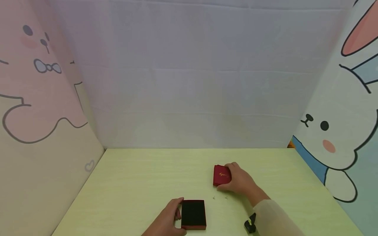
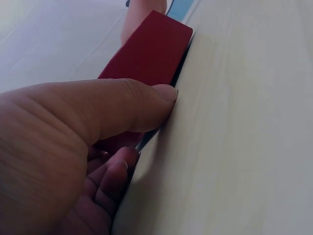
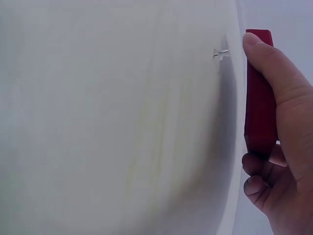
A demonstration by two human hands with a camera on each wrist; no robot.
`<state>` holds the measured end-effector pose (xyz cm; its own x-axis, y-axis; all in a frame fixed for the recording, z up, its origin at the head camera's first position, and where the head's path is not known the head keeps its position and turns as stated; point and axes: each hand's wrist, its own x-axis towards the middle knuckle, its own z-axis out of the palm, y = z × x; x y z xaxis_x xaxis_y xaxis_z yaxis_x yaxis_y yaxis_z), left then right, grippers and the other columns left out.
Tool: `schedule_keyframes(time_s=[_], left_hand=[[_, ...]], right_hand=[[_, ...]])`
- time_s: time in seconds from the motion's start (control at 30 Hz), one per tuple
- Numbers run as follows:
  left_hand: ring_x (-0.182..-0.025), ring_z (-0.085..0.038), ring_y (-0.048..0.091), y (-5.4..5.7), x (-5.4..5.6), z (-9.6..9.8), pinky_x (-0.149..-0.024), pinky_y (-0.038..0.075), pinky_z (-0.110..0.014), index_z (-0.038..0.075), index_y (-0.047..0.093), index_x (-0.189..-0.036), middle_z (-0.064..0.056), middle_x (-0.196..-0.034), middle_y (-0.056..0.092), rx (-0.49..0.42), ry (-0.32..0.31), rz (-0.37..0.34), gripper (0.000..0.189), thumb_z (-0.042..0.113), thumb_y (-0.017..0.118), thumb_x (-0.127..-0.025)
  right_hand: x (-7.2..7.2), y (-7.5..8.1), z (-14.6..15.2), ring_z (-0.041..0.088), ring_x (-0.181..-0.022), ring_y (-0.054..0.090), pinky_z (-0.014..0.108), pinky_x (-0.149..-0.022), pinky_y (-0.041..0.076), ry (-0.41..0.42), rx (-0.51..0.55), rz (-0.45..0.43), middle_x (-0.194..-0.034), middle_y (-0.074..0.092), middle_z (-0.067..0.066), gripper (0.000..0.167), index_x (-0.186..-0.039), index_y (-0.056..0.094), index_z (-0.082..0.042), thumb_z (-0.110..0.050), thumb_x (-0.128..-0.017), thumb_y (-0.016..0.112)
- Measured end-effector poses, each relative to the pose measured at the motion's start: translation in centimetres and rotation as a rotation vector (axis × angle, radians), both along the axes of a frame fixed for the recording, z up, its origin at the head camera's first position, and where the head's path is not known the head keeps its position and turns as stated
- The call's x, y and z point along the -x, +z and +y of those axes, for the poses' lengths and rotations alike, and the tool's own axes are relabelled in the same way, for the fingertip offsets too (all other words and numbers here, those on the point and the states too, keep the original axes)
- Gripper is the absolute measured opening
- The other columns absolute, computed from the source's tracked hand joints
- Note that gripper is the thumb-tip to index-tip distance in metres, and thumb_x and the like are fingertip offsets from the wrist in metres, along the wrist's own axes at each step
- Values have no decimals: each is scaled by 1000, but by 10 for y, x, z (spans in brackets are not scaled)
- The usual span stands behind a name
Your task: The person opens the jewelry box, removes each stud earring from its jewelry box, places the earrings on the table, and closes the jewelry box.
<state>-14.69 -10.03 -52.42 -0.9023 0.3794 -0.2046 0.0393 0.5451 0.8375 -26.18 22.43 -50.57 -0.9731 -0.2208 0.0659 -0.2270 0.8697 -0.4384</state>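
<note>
Near the front of the table, my left hand grips a small jewelry box base with red sides and a black top face. In the left wrist view the thumb presses the red textured side of the base, close to the tabletop. Farther back and to the right, my right hand holds a red box lid with gold script, thumb on one edge and fingers on the opposite one. Two tiny shiny pieces, one here and another piece, lie on the table in front of the lid; their kind is unclear.
Both hands work over a pale yellow wood-grain table. Behind it hangs a white cloth, and cartoon-printed panels stand along the left and right sides. A small black device sits beside the right sleeve.
</note>
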Motion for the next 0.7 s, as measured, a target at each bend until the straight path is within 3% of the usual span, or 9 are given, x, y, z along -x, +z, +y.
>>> schedule_keyframes(time_s=[0.33, 0.7], left_hand=[[-91, -16, 50, -1, 1, -1, -78, 46, -30, 0, 39, -152, -2, -103, 49, 0, -11, 16, 95, 15, 92, -74], [-91, -17, 50, -2, 1, 0, -78, 46, -31, 0, 40, -152, -2, -103, 50, 14, 2, 7, 96, 17, 92, -73]], right_hand=[[-10, 6, 1, 21, -99, 58, 44, -82, 53, -29, 80, 0, -123, 56, 4, 96, -138, 56, -8, -59, -66, 92], [-36, 16, -16, 23, -109, 56, 41, -83, 55, -48, 250, -19, -126, 55, -1, 93, -138, 55, -14, -53, -64, 96]])
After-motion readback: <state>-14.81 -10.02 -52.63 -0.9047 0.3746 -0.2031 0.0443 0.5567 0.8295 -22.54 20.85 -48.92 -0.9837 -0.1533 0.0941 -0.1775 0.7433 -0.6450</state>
